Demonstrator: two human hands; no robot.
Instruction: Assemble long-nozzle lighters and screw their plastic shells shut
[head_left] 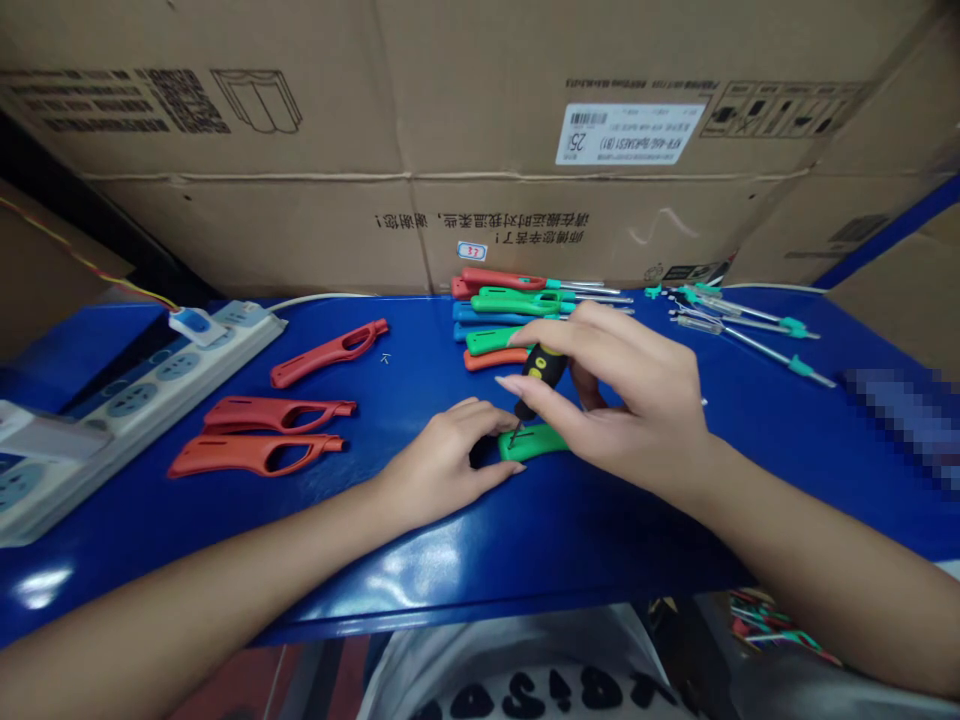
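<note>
In the middle of the blue tabletop lies a green lighter handle (529,443), partly covered by my hands. My left hand (450,450) grips its left end between thumb and fingers. My right hand (630,375) is closed around a small black and yellow screwdriver (543,372), held tilted with its tip down on the green handle. Just behind is a row of lighters with red, green, blue and orange handles; an orange one (495,358) is closest. Three red lighter handle shells (330,352) lie to the left, beside a few tiny screws (385,358).
A white power strip (142,400) with plugs runs along the left side. Metal lighter tubes with green parts (750,318) lie at the back right. A large cardboard box (300,230) stands behind the table (420,560). More colourful parts (780,625) are below the table's right front edge.
</note>
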